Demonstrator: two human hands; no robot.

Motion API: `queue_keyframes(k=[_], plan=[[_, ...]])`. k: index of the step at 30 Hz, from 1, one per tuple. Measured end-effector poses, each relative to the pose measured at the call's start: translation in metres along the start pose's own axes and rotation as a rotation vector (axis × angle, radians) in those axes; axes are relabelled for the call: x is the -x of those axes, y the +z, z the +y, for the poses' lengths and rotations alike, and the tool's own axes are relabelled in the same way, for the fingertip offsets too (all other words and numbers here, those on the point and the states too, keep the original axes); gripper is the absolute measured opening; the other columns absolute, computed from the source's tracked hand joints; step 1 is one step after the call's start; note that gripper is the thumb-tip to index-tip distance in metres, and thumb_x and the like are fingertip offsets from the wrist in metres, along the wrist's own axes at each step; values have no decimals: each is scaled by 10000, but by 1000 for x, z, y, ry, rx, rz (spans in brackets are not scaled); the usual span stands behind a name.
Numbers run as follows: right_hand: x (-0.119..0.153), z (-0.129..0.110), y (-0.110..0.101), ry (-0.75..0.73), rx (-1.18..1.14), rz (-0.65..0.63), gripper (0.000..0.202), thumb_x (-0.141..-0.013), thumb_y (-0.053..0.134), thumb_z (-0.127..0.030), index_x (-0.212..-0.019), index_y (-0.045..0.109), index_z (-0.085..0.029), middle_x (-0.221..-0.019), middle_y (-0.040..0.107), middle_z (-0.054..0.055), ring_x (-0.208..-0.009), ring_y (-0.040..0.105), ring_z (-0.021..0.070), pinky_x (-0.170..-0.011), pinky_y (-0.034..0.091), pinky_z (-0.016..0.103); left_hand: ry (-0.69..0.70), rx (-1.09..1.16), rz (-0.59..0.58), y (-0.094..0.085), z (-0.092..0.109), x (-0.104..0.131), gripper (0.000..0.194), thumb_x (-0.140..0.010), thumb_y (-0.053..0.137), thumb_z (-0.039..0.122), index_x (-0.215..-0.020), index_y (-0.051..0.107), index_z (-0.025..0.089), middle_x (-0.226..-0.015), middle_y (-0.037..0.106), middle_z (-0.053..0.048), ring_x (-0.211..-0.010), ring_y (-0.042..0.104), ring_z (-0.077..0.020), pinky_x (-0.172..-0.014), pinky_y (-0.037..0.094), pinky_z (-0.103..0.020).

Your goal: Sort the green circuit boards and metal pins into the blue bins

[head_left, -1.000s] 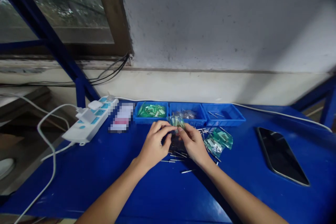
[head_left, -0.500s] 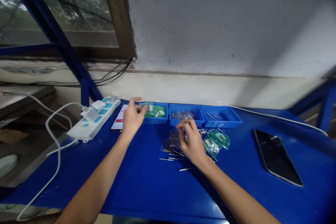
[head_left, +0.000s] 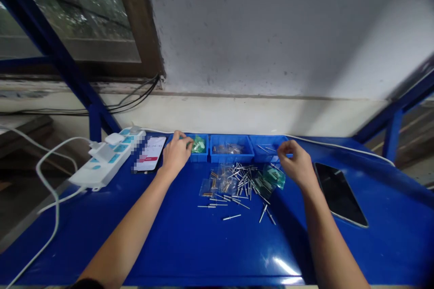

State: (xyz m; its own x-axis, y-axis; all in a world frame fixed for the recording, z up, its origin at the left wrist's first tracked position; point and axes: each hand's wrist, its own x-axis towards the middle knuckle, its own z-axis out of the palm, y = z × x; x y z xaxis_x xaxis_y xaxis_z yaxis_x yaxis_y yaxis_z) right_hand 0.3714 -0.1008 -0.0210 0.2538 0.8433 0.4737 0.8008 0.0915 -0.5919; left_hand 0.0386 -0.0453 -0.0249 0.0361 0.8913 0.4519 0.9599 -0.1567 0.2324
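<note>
My left hand is over the left blue bin, thumb and fingers curled together beside the green packets. Whether a packet is between its fingertips is hard to see. My right hand hovers at the right end of the right blue bin, fingers pinched; anything in them is too small to make out. Two thin rivets lie in that bin. Loose blind rivets are heaped on the table between my hands, with clear packets on their left and green packets on their right.
The middle blue bin holds clear packets. A lit phone and a white power strip with cables lie at the left. A dark phone is at the right. Blue frame posts flank the table.
My right hand has moved right, from above the rivet heap to the right bin's end, uncovering the heap. My left hand has stayed at the left bin. The camera view has shifted slightly.
</note>
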Motion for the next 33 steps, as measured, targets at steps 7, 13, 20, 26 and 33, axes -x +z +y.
queue_keyframes(k=[7,13,20,26,33], plan=[[12,44,-2,59,286,-572,453,-713,592,-448,-1092,580,-201,-985,647,86,-890,595,246,-783,453,357,152,369,347,-5,6,33,245,-894,440,191,-1066,615,175,-1021,493,-76,-966,553,-192,-840,471,-311],[12,42,1,39,390,-583,404,-688,624,-366,-1049,603,-185,-941,616,103,-899,555,266,-798,435,380,301,569,231,-19,39,62,215,-870,486,155,-1053,593,192,-1012,524,-59,-936,565,-172,-766,488,-275],[11,5,-8,-122,-75,-457,100,-736,546,-286,-758,488,-207,-666,484,-22,-601,455,134,-571,396,266,314,789,-257,-23,63,77,201,-909,441,253,-964,630,213,-857,623,-34,-720,574,-139,-651,444,-258],[46,-62,21,-539,-265,-236,128,-755,478,-88,-779,485,-214,-838,504,33,-814,495,179,-716,426,318,-224,1269,-606,-14,78,85,434,-888,384,527,-869,614,160,-669,553,-18,-488,452,-90,-417,315,-198],[76,-87,41,-513,-110,-274,137,-815,542,-228,-935,605,-209,-983,515,88,-928,482,243,-817,401,417,-155,1125,-335,-8,57,70,169,-825,562,335,-809,578,168,-621,509,29,-524,463,-89,-505,371,-199]])
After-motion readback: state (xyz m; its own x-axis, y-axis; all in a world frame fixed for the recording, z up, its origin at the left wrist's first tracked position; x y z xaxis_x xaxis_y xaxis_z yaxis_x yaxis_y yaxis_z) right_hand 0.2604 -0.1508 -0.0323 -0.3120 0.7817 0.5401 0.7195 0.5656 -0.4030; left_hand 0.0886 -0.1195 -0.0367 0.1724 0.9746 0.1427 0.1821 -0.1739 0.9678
